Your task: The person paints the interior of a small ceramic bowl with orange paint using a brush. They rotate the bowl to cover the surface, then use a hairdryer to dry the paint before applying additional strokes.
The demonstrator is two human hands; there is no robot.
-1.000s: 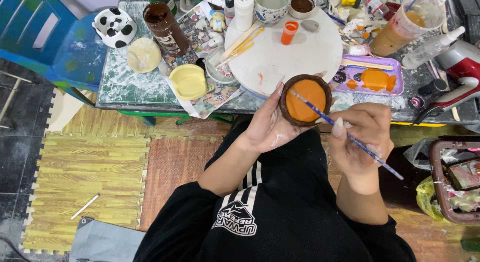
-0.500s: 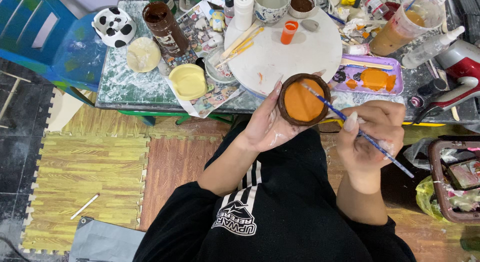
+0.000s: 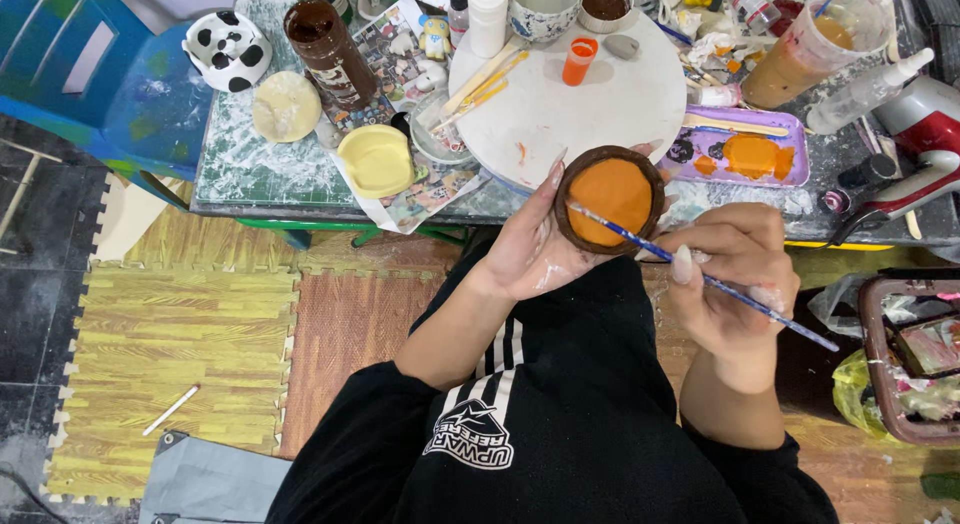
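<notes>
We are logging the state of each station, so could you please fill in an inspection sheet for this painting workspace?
Surface: table smeared with white residue, crowded.
Job's things: round brown dish with orange-painted face; thin blue paintbrush, tip on the orange.
Clutter: white round board, purple palette with orange paint, yellow lid, brown jar, small orange cup, cow-patterned pot.
Grippers: left hand cradles the dish; right hand grips the brush.
Cables: nothing seen.
Surroundings: yellow and brown foam floor mats, blue chair, white stick on the mat.
</notes>
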